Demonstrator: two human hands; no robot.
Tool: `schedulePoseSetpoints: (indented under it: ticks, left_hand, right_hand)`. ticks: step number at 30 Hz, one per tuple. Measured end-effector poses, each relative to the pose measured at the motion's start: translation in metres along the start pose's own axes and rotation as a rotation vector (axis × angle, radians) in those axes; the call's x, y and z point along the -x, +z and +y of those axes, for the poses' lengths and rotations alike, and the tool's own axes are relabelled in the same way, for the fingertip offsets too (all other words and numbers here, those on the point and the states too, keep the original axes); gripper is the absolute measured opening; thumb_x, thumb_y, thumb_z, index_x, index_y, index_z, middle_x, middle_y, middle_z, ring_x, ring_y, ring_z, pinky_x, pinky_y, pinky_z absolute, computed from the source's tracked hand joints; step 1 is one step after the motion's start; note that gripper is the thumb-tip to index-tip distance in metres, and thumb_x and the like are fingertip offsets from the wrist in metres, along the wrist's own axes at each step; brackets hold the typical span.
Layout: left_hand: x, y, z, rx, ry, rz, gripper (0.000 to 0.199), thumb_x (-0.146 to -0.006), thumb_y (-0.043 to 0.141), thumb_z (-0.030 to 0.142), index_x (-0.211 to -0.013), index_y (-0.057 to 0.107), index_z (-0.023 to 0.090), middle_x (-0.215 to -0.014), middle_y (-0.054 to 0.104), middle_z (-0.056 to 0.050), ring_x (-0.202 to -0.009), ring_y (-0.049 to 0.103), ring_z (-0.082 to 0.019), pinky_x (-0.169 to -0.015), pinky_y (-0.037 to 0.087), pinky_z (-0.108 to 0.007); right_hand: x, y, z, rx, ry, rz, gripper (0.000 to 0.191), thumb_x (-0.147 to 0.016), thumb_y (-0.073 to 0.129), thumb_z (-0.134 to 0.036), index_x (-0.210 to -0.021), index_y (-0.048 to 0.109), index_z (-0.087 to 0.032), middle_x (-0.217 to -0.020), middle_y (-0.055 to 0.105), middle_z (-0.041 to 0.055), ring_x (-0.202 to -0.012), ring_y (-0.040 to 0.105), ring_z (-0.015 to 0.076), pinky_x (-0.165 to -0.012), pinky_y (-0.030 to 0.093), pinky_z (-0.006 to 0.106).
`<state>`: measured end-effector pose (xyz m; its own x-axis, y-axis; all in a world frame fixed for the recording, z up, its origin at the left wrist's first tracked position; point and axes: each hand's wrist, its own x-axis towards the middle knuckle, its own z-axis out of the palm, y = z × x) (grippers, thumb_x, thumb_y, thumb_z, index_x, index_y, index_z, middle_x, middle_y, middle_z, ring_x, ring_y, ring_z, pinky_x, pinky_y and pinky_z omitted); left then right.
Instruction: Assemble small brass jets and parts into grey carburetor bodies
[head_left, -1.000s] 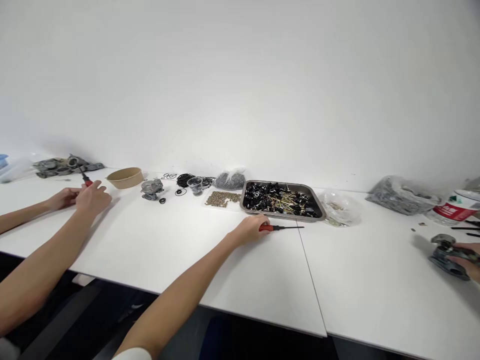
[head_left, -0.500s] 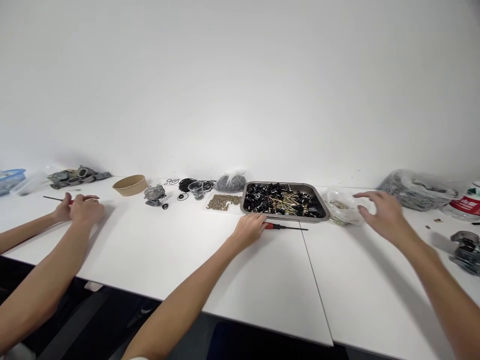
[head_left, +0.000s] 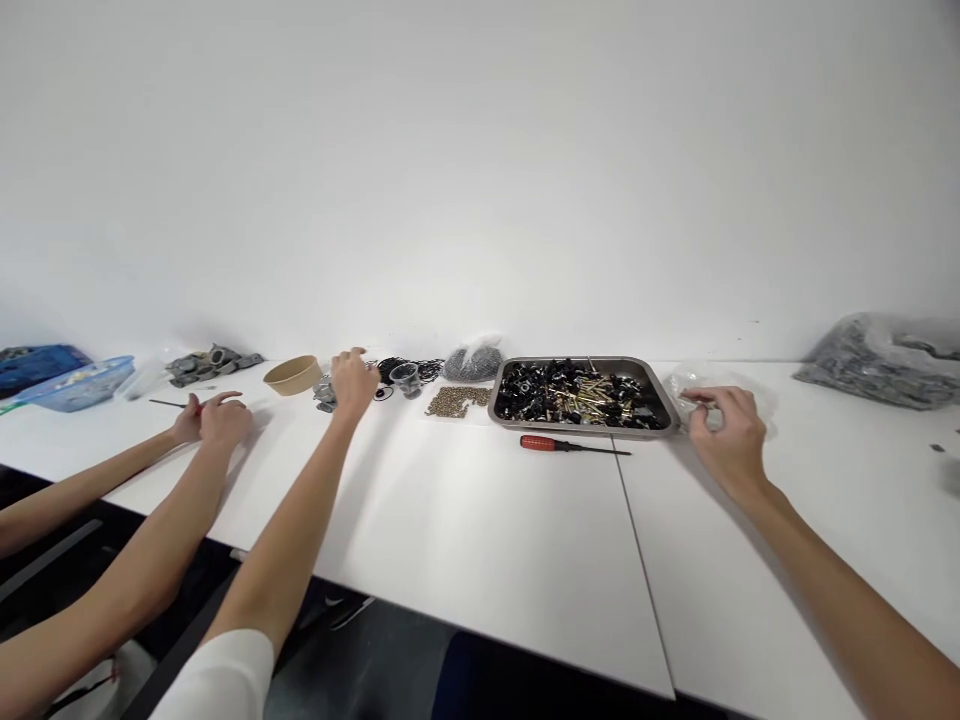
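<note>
My left hand reaches over a small grey metal carburetor, covering part of it. Its fingers point away from me, and whether they grip the carburetor is hidden. At the right end of the metal tray, my right hand is at a clear plastic bag, thumb and fingertips drawn together in a pinch. What lies between those fingertips is too small to make out. A screwdriver with a red and black handle lies loose in front of the tray.
The metal tray holds black parts and brass-coloured screws. Nearby are small brass pieces, a bag of dark parts, a plastic cup and a paper bowl. A co-worker's hands hold another screwdriver at left.
My left hand has let go of the screwdriver and moved left to the carburetor. My right hand has come in to the plastic bag and its fingers have closed. The view has shifted left.
</note>
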<state>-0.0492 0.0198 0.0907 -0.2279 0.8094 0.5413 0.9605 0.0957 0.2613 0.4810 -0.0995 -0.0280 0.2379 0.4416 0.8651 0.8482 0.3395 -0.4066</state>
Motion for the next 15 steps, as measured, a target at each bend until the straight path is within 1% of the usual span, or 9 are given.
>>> schedulePoseSetpoints:
  ticks: [2,4,5,7,9,11,14,15]
  left_hand:
    - [-0.009,-0.001,-0.023,-0.083,-0.052,-0.038,0.052,-0.084,0.047,0.017,-0.13,0.049,-0.005,-0.132,0.05,-0.034,-0.132,0.039,-0.046,-0.109,0.03,-0.058]
    - [-0.012,0.002,-0.04,-0.149,-0.094,-0.092,0.054,-0.08,0.05,0.015,-0.128,0.048,-0.01,-0.137,0.041,-0.04,-0.135,0.032,-0.052,-0.107,0.028,-0.063]
    - [-0.013,0.004,-0.047,-0.172,-0.113,-0.125,0.054,-0.079,0.051,0.015,-0.126,0.048,-0.011,-0.137,0.04,-0.042,-0.135,0.031,-0.055,-0.105,0.028,-0.065]
    - [-0.012,0.01,-0.058,-0.2,-0.139,-0.197,0.053,-0.078,0.054,0.016,-0.123,0.049,-0.012,-0.133,0.043,-0.044,-0.132,0.034,-0.057,-0.101,0.032,-0.066]
    - [-0.012,0.014,-0.065,-0.221,-0.146,-0.23,0.058,-0.08,0.055,0.018,-0.128,0.045,-0.011,-0.134,0.043,-0.043,-0.132,0.036,-0.056,-0.1,0.034,-0.064]
    - [-0.011,0.016,-0.066,-0.236,-0.146,-0.235,0.061,-0.083,0.054,0.022,-0.133,0.041,-0.011,-0.136,0.042,-0.04,-0.133,0.036,-0.054,-0.102,0.034,-0.063]
    - [-0.011,0.015,-0.061,-0.252,-0.143,-0.232,0.062,-0.088,0.055,0.027,-0.134,0.038,-0.011,-0.138,0.04,-0.039,-0.135,0.034,-0.052,-0.105,0.035,-0.062]
    - [-0.01,0.014,-0.058,-0.255,-0.141,-0.232,0.061,-0.09,0.056,0.029,-0.135,0.039,-0.008,-0.14,0.04,-0.036,-0.136,0.035,-0.049,-0.106,0.036,-0.061]
  right_hand:
    - [-0.001,0.0,0.005,-0.016,0.038,0.001,0.025,-0.079,0.046,-0.01,-0.089,0.066,-0.02,-0.089,0.068,0.0072,-0.093,0.059,0.026,-0.083,0.053,0.043]
    - [-0.002,-0.001,0.009,-0.027,0.086,0.003,0.026,-0.077,0.046,-0.009,-0.088,0.066,-0.02,-0.089,0.069,0.0062,-0.093,0.06,0.0249,-0.081,0.053,0.041]
    - [-0.002,-0.001,0.01,-0.032,0.104,0.007,0.026,-0.076,0.046,-0.009,-0.087,0.066,-0.021,-0.088,0.069,0.0058,-0.092,0.061,0.0243,-0.081,0.053,0.04]
    - [-0.004,-0.002,0.01,-0.049,0.124,0.012,0.026,-0.076,0.046,-0.008,-0.087,0.066,-0.021,-0.087,0.069,0.0054,-0.09,0.061,0.0234,-0.081,0.053,0.039]
    - [-0.005,-0.004,0.009,-0.077,0.139,0.009,0.026,-0.076,0.046,-0.008,-0.086,0.066,-0.021,-0.086,0.068,0.0052,-0.087,0.061,0.0225,-0.081,0.052,0.039]
    - [-0.006,-0.005,0.007,-0.1,0.158,0.007,0.026,-0.076,0.046,-0.008,-0.086,0.066,-0.02,-0.085,0.067,0.005,-0.085,0.062,0.0218,-0.08,0.052,0.038]
    - [-0.007,-0.005,0.006,-0.118,0.183,0.001,0.026,-0.074,0.046,-0.007,-0.086,0.065,-0.02,-0.086,0.067,0.0051,-0.083,0.062,0.021,-0.081,0.052,0.038]
    - [-0.006,-0.005,0.006,-0.119,0.187,-0.003,0.026,-0.073,0.046,-0.007,-0.086,0.065,-0.02,-0.087,0.067,0.005,-0.083,0.062,0.0209,-0.08,0.052,0.038]
